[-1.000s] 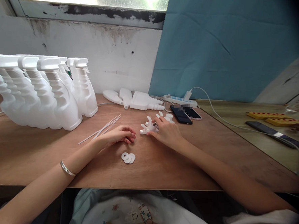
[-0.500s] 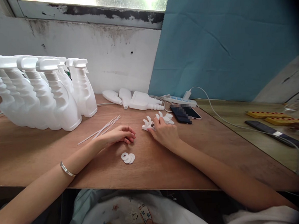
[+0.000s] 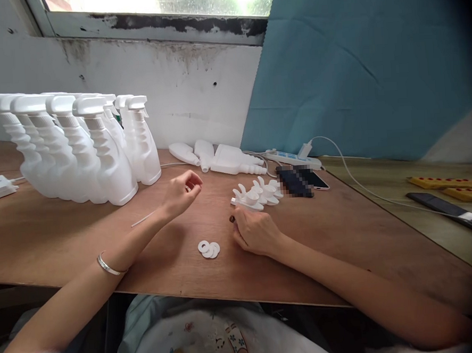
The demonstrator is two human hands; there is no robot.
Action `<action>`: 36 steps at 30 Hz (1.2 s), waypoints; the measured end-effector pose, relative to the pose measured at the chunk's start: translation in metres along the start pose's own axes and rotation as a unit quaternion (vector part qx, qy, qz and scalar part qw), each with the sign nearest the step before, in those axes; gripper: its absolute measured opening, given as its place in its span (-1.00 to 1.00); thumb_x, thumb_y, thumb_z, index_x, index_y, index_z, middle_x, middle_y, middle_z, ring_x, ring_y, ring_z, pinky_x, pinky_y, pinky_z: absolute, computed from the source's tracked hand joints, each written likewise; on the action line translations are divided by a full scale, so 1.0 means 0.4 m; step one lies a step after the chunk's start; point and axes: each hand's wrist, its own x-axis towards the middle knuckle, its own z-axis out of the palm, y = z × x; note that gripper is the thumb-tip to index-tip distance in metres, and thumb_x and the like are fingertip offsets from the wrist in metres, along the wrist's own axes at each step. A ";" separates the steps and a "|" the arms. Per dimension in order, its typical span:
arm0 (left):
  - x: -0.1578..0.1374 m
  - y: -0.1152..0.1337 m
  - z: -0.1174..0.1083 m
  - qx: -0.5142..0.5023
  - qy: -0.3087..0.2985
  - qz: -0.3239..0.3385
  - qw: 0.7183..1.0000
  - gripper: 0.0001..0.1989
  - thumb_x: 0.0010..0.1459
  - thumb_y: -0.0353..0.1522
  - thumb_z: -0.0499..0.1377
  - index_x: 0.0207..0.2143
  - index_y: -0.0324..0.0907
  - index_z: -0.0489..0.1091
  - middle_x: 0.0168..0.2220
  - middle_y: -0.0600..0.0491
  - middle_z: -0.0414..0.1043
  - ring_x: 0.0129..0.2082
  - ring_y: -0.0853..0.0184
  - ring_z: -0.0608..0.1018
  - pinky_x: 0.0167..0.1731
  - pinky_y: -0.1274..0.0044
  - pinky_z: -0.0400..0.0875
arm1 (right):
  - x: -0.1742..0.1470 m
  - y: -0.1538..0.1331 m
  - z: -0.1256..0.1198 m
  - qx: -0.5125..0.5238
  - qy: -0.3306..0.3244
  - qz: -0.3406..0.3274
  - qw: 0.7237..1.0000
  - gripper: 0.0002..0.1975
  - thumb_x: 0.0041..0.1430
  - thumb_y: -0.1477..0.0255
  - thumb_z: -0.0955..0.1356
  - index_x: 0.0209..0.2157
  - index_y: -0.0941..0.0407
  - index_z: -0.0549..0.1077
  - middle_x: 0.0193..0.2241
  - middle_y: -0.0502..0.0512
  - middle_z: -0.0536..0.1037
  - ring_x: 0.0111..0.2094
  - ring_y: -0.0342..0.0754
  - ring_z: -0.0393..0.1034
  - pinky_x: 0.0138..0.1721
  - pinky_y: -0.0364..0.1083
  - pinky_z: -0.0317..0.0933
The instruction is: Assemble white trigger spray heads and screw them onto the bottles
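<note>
My left hand [image 3: 181, 193] is raised above the table, its fingers curled towards the thumb. Whatever it may hold is hidden. Under that forearm one thin white tube [image 3: 141, 219] sticks out. My right hand [image 3: 256, 231] is closed on a small dark piece [image 3: 232, 219] whose kind I cannot make out; its end shows at the fingertips. Just beyond this hand lie several white trigger spray heads [image 3: 257, 195] in a row. A few flat white ring washers [image 3: 209, 249] overlap on the table between my forearms.
White spray bottles [image 3: 111, 168] with trigger heads stand grouped at left. Empty white bottles [image 3: 229, 159] lie by the wall. Behind the spray heads are dark phones [image 3: 294, 181] and a power strip [image 3: 294, 158] with a white cable. Yellow strips [image 3: 448, 182] lie far right.
My left hand has lifted up and left, now covering most of the tubes. My right hand has drawn back from the spray heads towards me, with the dark piece at its fingertips.
</note>
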 end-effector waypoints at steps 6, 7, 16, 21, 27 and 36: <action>0.022 0.034 -0.159 0.328 0.320 0.071 0.886 -0.69 -0.03 -0.43 0.10 -0.16 -0.22 0.25 -0.12 -0.12 0.22 -0.04 0.07 0.26 -0.06 0.27 0.15 | 0.005 -0.001 0.026 0.016 -0.046 0.000 0.999 -0.80 0.24 0.45 0.13 -0.20 0.19 0.29 -0.29 0.16 0.38 -0.44 -0.10 0.33 -0.54 -0.18 0.08; 0.022 0.034 -0.184 0.337 0.364 0.048 0.867 -0.63 -0.04 -0.42 0.13 -0.13 -0.25 0.22 -0.08 -0.15 0.18 -0.02 0.05 0.22 -0.05 0.26 0.13 | 0.005 0.000 0.030 0.022 -0.051 0.003 0.998 -0.80 0.24 0.43 0.15 -0.17 0.19 0.29 -0.27 0.16 0.38 -0.42 -0.09 0.34 -0.52 -0.17 0.11; 0.001 -0.065 -0.311 0.355 0.407 -0.120 0.833 -0.37 -0.19 -0.29 0.27 -0.09 -0.34 0.10 -0.02 -0.26 0.18 -0.02 -0.05 0.24 -0.07 0.18 0.13 | 0.005 -0.001 0.038 0.046 -0.027 0.002 0.999 -0.78 0.15 0.49 0.24 -0.13 0.20 0.29 -0.20 0.21 0.40 -0.21 0.04 0.35 -0.23 -0.04 0.26; 0.020 -0.105 -0.349 0.331 0.395 -0.139 0.846 -0.42 -0.12 -0.22 0.23 -0.10 -0.28 0.09 -0.12 -0.16 0.29 -0.13 0.11 0.36 -0.11 0.29 0.22 | 0.003 -0.003 0.034 0.068 0.014 0.006 0.998 -0.73 0.15 0.53 0.21 -0.08 0.19 0.26 -0.18 0.23 0.41 -0.20 0.03 0.36 -0.24 -0.03 0.27; 0.043 -0.122 -0.360 0.356 0.348 -0.185 0.847 -0.56 -0.17 -0.11 0.23 -0.35 -0.26 0.26 -0.27 -0.13 0.34 -0.13 0.07 0.31 -0.07 0.29 0.17 | 0.001 -0.008 0.027 0.084 0.060 0.003 0.995 -0.65 0.14 0.52 0.21 0.00 0.21 0.21 -0.13 0.26 0.40 -0.14 0.06 0.34 -0.18 0.01 0.27; 0.016 -0.057 -0.261 0.429 0.324 -0.016 0.843 -0.67 -0.05 -0.20 0.14 -0.28 -0.24 0.25 -0.30 -0.10 0.36 -0.23 0.12 0.38 -0.20 0.38 0.24 | -0.006 -0.009 0.006 0.205 0.150 0.018 0.967 -0.58 0.12 0.43 0.26 0.02 0.16 0.11 -0.13 0.25 0.38 -0.18 0.02 0.34 -0.19 0.02 0.29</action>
